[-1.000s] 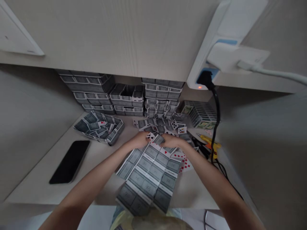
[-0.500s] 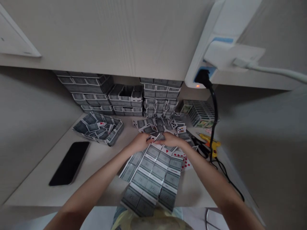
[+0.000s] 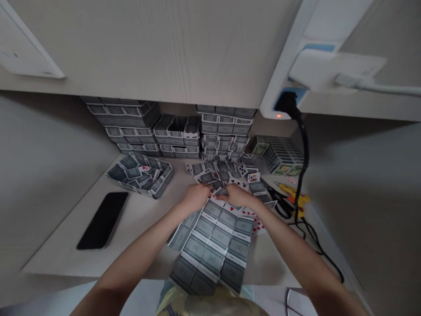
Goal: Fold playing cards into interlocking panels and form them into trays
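A panel of joined playing cards (image 3: 210, 239), mostly backs up, lies in front of me and hangs past the desk's near edge. My left hand (image 3: 196, 196) is closed at its far left edge, fingers curled. Close beside it my right hand (image 3: 235, 195) grips the far edge with bent fingers and thumb. What exactly lies between the fingertips is partly hidden. Several loose playing cards (image 3: 241, 182) lie just beyond both hands. Red-pip cards (image 3: 258, 226) show under my right forearm.
A card-built tray (image 3: 141, 175) with loose cards stands left, behind a black phone (image 3: 102, 220). Card-built boxes (image 3: 226, 127) line the back. Right are boxed card decks (image 3: 279, 153), black scissors (image 3: 279, 202), a yellow glue gun (image 3: 294, 193) and its cord. A power strip (image 3: 283, 87) hangs above.
The whole view has shifted slightly, so things appear a little farther right. Both hands stay at the panel's far edge, with their fingers slightly shifted.
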Motion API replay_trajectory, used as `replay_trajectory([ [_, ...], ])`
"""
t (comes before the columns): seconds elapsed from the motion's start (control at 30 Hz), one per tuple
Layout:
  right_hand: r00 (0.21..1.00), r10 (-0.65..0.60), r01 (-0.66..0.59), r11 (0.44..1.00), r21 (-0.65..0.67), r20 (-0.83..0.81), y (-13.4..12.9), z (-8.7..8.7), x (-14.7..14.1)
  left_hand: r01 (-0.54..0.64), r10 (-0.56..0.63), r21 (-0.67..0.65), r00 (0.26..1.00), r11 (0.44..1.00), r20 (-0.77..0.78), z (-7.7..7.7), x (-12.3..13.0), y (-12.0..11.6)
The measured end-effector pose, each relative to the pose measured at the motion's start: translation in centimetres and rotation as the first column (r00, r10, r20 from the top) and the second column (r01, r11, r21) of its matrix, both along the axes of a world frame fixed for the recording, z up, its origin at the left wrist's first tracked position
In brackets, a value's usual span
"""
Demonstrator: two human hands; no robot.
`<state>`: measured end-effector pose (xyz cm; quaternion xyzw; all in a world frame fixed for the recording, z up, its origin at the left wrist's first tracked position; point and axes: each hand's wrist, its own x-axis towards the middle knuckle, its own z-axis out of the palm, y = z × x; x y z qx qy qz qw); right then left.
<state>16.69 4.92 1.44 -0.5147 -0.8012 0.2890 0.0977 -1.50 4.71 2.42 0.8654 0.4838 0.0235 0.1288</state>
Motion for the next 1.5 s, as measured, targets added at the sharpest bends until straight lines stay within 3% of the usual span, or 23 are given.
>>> replay_trajectory([
  [0.27,0.985,-0.005,0.001,1.000,0.020,0.174,-0.5,0.9,-1.3,0.049,-0.051,-0.025,0.996,0.998,-0.073,0.1,0.3,0.7],
  [0.5,0.932,0.087,-0.098,0.995,0.012,0.352,-1.1,1.5,-2.0,0.086,-0.092,-0.050,0.988,0.995,-0.127,0.7,0.6,0.9],
  [0.87,0.945,0.093,-0.089,0.996,-0.027,0.314,-0.4,1.5,-1.7,0.011,-0.013,-0.067,1.000,0.998,-0.027,0.7,0.4,0.6],
  [1.0,0.955,0.091,-0.086,0.996,-0.030,0.282,-0.3,1.6,-1.1,-0.034,0.077,-0.213,0.978,0.976,0.196,0.4,-1.1,0.1],
  [1.1,0.952,0.109,-0.099,0.994,-0.051,0.285,-0.3,2.0,-1.1,-0.025,0.098,-0.284,0.965,0.958,0.243,0.2,-1.7,-0.6],
  [1.33,0.967,0.132,-0.126,0.991,-0.043,0.217,-0.3,2.4,-1.3,0.023,0.062,-0.294,0.959,0.956,0.275,1.1,-1.6,-1.2],
  [1.5,0.971,0.131,-0.125,0.991,-0.045,0.199,-0.4,2.2,-1.5,0.002,0.074,-0.243,0.949,0.970,0.305,0.8,-1.4,-1.3],
])
